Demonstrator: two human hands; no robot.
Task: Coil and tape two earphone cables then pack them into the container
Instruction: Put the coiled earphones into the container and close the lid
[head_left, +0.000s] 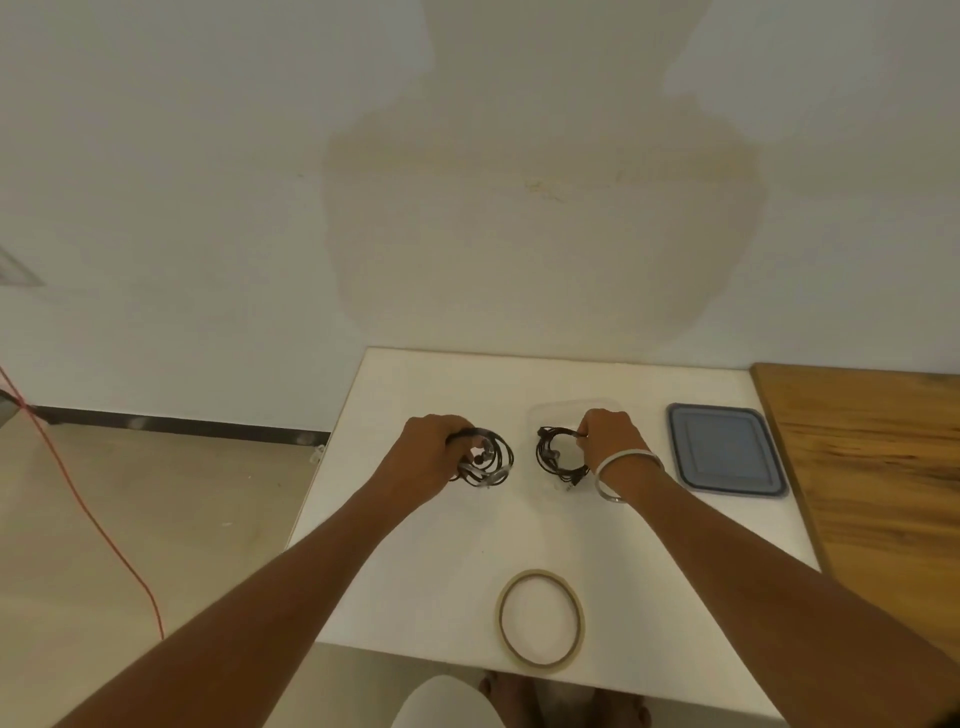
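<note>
Progress: both cables look coiled already; a pale strip on the left coil (480, 460) may be tape, and I cannot make out tape on the right coil (561, 454). By my reckoning, packing is the step in hand.
Left hand (428, 452): fingers curled round the top of the left coil, holding it over the counter (415, 571), left of the container.
Right hand (610, 434): pinches the top of the right coil, fingers curled, over the container.
Container (571, 408): clear, far centre of the counter, hard to read; the right coil sits in it or just above it, I cannot tell which.
Lid (727, 449): blue-grey, lying flat to the right of the container, off it.
Tape roll (542, 621): flat at the near edge, well apart from both hands.
Left to do: likely drop both coils in, perhaps close the lid.
</note>
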